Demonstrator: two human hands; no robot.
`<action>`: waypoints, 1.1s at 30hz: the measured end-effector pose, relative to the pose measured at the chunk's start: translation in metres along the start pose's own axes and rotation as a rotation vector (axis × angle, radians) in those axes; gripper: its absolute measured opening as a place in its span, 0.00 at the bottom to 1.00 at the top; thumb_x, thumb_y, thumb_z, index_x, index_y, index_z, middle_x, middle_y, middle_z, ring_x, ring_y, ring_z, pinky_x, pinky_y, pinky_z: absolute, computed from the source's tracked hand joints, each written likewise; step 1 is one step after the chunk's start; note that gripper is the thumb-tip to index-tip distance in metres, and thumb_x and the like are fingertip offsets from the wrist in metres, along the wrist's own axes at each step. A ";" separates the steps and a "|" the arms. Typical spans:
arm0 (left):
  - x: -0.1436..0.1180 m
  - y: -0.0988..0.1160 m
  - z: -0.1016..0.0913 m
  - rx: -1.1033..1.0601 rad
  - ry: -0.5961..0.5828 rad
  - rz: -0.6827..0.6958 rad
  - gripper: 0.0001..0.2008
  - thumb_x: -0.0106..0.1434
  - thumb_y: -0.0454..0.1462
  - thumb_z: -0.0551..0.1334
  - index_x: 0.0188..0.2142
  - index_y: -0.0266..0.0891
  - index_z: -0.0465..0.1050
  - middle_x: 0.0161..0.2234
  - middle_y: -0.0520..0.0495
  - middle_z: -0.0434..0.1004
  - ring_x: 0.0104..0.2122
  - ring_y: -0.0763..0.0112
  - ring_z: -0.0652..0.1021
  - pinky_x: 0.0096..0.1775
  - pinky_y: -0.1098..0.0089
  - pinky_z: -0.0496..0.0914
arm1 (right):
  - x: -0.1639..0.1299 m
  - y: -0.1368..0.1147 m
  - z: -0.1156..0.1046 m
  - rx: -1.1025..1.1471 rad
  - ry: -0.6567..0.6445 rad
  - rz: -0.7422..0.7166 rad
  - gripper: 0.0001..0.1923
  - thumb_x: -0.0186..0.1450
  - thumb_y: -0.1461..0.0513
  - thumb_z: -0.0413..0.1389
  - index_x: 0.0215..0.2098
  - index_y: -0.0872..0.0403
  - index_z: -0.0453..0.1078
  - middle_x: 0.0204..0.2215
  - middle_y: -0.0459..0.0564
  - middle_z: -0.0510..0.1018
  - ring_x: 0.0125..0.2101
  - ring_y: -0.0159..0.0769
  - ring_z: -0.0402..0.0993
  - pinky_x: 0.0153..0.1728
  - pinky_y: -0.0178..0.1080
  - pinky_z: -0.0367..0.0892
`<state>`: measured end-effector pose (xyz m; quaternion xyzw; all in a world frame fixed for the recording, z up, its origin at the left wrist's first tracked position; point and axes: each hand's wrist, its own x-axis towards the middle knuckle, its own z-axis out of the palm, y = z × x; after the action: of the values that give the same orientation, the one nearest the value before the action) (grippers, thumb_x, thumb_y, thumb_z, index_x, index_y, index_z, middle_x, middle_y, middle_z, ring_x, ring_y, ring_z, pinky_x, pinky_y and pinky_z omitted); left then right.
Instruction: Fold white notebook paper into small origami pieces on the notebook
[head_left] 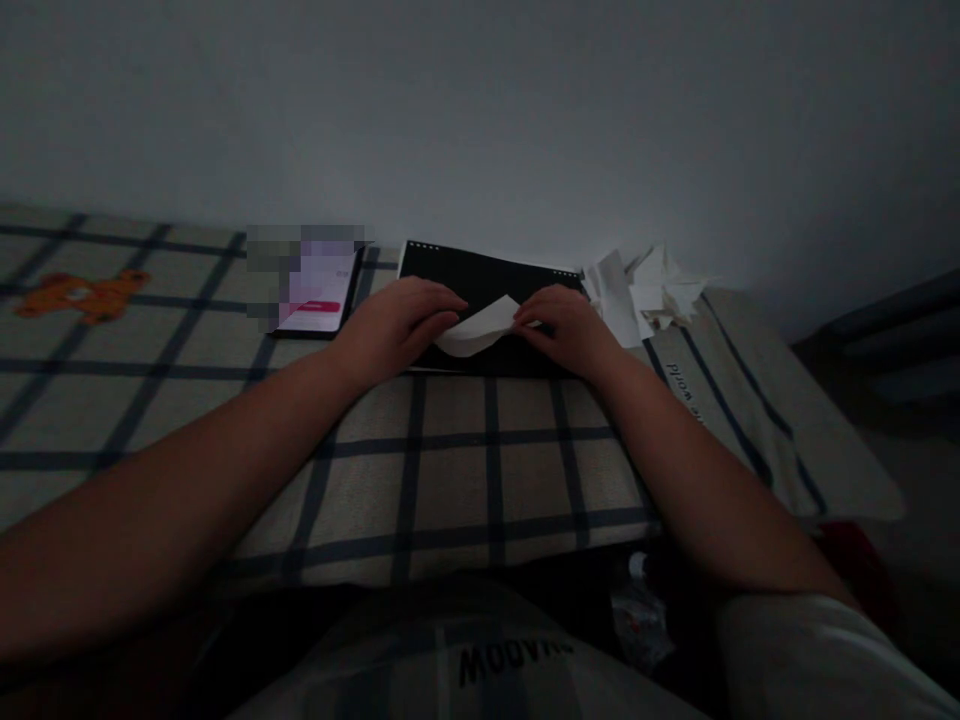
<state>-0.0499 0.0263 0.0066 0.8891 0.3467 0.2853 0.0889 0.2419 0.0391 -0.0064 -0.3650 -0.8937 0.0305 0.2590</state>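
A piece of white paper (480, 328) is held between my two hands, bent into a curve with one corner pointing up. My left hand (401, 325) pinches its left end. At the right end, the thumb and fingers of my right hand (562, 330) are closed on the same paper. Beneath both hands lies a black notebook (487, 270) with small holes along its far edge. Several folded white papers (664, 290) are piled just right of the notebook, close to my right hand.
A checked cloth (450, 460) covers the table, which meets a plain wall (480, 120). Left of the notebook lies a lit tablet or phone (322, 290), partly blurred. An orange bear-shaped item (86, 295) is at far left. A plastic bottle (641, 620) shows below the table edge.
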 end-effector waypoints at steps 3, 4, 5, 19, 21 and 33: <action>0.000 0.001 -0.002 -0.004 -0.078 -0.015 0.25 0.73 0.50 0.53 0.54 0.39 0.79 0.51 0.42 0.83 0.51 0.54 0.80 0.53 0.57 0.72 | -0.001 0.000 0.001 0.042 0.007 -0.010 0.05 0.68 0.61 0.60 0.37 0.49 0.80 0.41 0.50 0.86 0.47 0.46 0.79 0.51 0.50 0.69; -0.001 0.001 -0.002 -0.005 -0.101 -0.024 0.24 0.72 0.51 0.54 0.55 0.40 0.79 0.50 0.43 0.83 0.50 0.55 0.81 0.52 0.58 0.72 | -0.001 0.000 0.002 0.049 0.003 -0.007 0.05 0.68 0.61 0.60 0.37 0.49 0.80 0.41 0.50 0.86 0.47 0.46 0.79 0.52 0.50 0.69; -0.001 0.001 -0.003 -0.005 -0.115 -0.035 0.25 0.71 0.51 0.55 0.55 0.40 0.79 0.50 0.43 0.84 0.49 0.55 0.81 0.50 0.59 0.73 | -0.001 -0.001 0.002 0.054 -0.001 -0.003 0.05 0.68 0.61 0.60 0.37 0.49 0.79 0.42 0.50 0.86 0.47 0.46 0.78 0.52 0.50 0.69; -0.004 0.002 0.002 0.087 -0.085 -0.188 0.23 0.73 0.46 0.52 0.58 0.44 0.79 0.45 0.46 0.86 0.42 0.61 0.83 0.42 0.66 0.71 | -0.002 -0.008 -0.001 -0.058 0.115 0.026 0.23 0.66 0.59 0.61 0.60 0.47 0.72 0.59 0.56 0.77 0.60 0.53 0.70 0.61 0.58 0.65; -0.004 0.001 0.003 0.053 -0.027 -0.220 0.22 0.74 0.45 0.53 0.59 0.43 0.78 0.45 0.46 0.86 0.41 0.62 0.83 0.42 0.67 0.72 | -0.002 -0.012 -0.002 -0.108 0.140 0.012 0.26 0.66 0.59 0.62 0.62 0.46 0.70 0.61 0.56 0.74 0.62 0.55 0.68 0.62 0.60 0.63; -0.001 -0.013 0.010 0.080 0.162 -0.221 0.22 0.70 0.37 0.57 0.62 0.42 0.73 0.61 0.41 0.74 0.59 0.58 0.75 0.61 0.55 0.70 | -0.003 -0.016 0.006 -0.166 0.000 -0.100 0.10 0.71 0.64 0.57 0.44 0.46 0.80 0.54 0.51 0.82 0.58 0.48 0.74 0.59 0.55 0.67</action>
<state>-0.0524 0.0357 -0.0074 0.8224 0.4597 0.3304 0.0562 0.2304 0.0269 -0.0093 -0.3400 -0.9103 -0.0566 0.2293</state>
